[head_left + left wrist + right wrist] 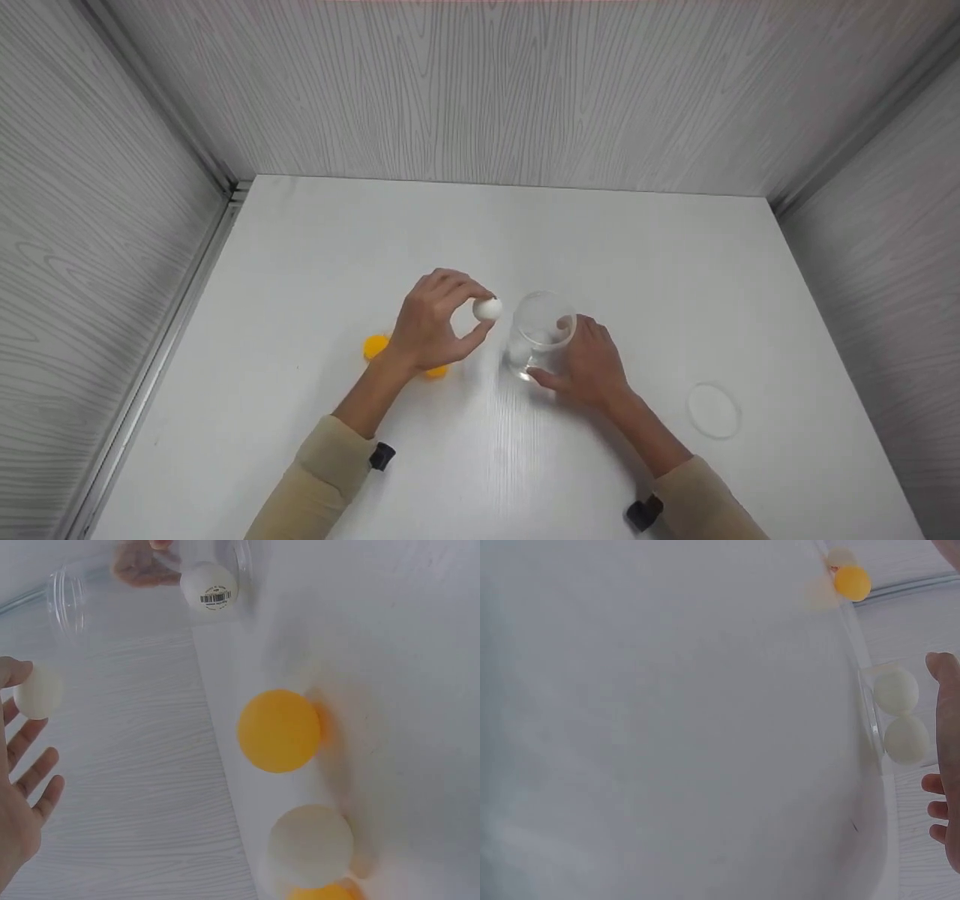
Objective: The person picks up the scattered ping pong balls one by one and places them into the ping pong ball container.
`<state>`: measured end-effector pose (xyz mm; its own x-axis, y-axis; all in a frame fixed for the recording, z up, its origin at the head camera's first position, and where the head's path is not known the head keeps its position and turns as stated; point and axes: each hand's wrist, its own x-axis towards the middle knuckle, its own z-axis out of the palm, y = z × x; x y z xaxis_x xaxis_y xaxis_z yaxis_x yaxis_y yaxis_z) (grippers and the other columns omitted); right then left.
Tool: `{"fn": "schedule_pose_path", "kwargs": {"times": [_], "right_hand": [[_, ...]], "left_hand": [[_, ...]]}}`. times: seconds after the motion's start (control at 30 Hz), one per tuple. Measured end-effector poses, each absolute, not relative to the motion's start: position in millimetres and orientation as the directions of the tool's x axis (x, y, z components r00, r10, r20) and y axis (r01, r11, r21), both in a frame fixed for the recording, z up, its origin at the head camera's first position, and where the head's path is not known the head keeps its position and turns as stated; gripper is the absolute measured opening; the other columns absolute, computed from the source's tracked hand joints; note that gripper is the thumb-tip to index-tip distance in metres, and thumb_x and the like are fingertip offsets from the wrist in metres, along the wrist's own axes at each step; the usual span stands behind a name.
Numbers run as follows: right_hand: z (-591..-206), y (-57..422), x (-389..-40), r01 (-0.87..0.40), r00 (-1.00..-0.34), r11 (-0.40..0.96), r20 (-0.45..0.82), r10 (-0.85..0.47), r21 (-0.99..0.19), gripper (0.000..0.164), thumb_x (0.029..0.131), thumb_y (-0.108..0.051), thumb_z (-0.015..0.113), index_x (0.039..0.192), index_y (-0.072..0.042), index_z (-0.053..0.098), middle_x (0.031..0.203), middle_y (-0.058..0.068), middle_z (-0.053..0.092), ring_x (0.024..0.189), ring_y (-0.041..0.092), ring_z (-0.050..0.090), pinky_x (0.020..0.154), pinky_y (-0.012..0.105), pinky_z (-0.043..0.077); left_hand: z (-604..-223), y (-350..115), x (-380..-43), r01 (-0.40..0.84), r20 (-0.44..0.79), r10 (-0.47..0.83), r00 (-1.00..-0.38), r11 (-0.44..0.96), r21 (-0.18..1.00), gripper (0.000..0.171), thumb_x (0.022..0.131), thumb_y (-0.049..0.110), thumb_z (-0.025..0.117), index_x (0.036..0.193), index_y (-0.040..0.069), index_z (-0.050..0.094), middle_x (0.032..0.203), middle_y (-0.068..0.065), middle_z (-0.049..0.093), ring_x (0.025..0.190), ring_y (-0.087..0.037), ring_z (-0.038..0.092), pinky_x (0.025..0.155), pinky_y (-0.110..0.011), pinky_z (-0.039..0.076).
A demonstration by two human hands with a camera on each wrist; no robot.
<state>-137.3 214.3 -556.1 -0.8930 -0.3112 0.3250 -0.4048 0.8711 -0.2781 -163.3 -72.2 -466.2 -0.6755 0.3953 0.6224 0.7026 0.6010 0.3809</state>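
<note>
My left hand (431,319) pinches a white ping-pong ball (487,308) between thumb and fingers, just left of a clear jar (541,309). The jar stands upright on the table with its mouth open, and my right hand (596,364) grips its right side. Two white ping-pong balls (906,739) lie inside the jar in the right wrist view. In the left wrist view, an orange ping-pong ball (279,730), a loose white ball (311,846) and a partly cut-off orange ball (324,892) rest on the table. The left forearm partly covers this group in the head view.
A translucent round lid or ring (713,410) lies flat on the white table (480,225) to the right of my right forearm. Grey wood-grain panels (480,90) close off the back and both sides.
</note>
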Motion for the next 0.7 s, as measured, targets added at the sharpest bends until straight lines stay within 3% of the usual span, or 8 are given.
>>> {"fn": "schedule_pose_path", "kwargs": {"times": [0.4, 0.7], "right_hand": [[-557.9, 213.4, -136.0, -0.421, -0.883, 0.864, 0.341, -0.321, -0.277, 0.093, 0.077, -0.065, 0.079, 0.133, 0.004, 0.055, 0.12, 0.02, 0.067, 0.109, 0.037, 0.064, 0.095, 0.053, 0.055], [-557.6, 214.0, -136.8, -0.417, -0.888, 0.86, 0.335, -0.315, -0.294, 0.092, 0.077, -0.065, 0.079, 0.133, 0.004, 0.055, 0.121, 0.02, 0.066, 0.111, 0.038, 0.062, 0.098, 0.054, 0.052]], "left_hand": [[-460.0, -57.2, -159.9, 0.746, 0.659, 0.407, -0.632, 0.55, 0.376, 0.025, 0.085, 0.027, 0.083, 0.107, 0.017, 0.077, 0.104, 0.001, 0.077, 0.106, -0.022, 0.066, 0.095, -0.038, 0.057], [-460.4, -44.8, -166.5, 0.749, 0.652, 0.415, -0.634, 0.537, 0.387, 0.026, 0.087, 0.029, 0.082, 0.108, 0.016, 0.077, 0.106, 0.001, 0.078, 0.108, -0.021, 0.067, 0.096, -0.038, 0.057]]}}
